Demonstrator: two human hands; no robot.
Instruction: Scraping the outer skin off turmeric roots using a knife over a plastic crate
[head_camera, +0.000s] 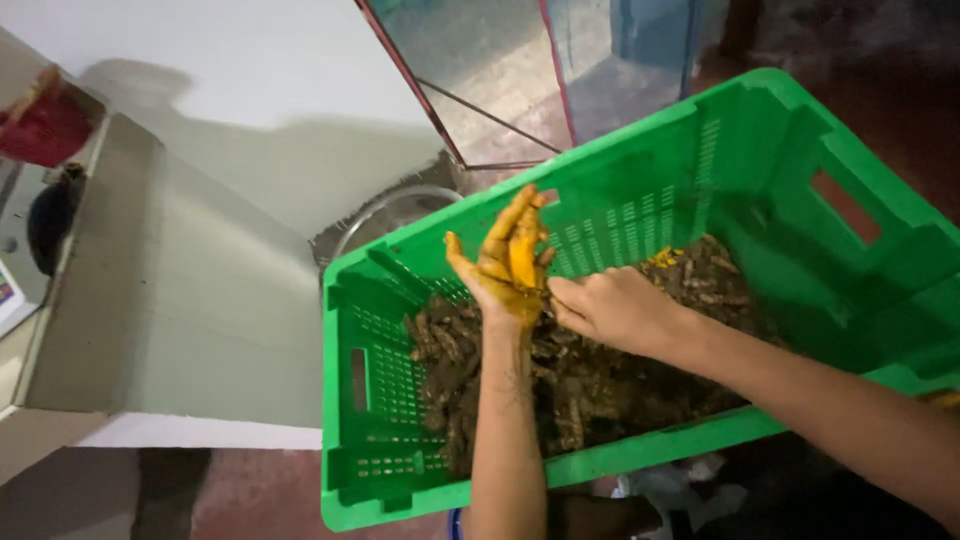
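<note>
Green plastic crate (800, 160) with slotted walls and handle cutouts sits tilted in front of the person, filling most of the view. Inside, a heap of brown muddy turmeric roots (590, 385) lies along the crate floor, piled toward the near wall; a few cut orange-yellow pieces (662, 258) show at the far side of the heap.

Left hand (508, 268) raised above the roots, palm up, stained bright yellow-orange, fingers spread apart and pointing upward, nothing clamped in them as far as visible. Right hand (612, 308) just beside it, touching the left wrist or heel of the palm, back of hand to camera, fingers curled under; cannot tell whether they pinch a root or only the left hand.

Behind the crate's far-left corner, rim of a round metal bowl (392, 208) shows. Left of the crate a pale grey slab or countertop (200, 300). Upper left, a red object (45, 125) and a dark round one (50, 220), both blurred
</note>
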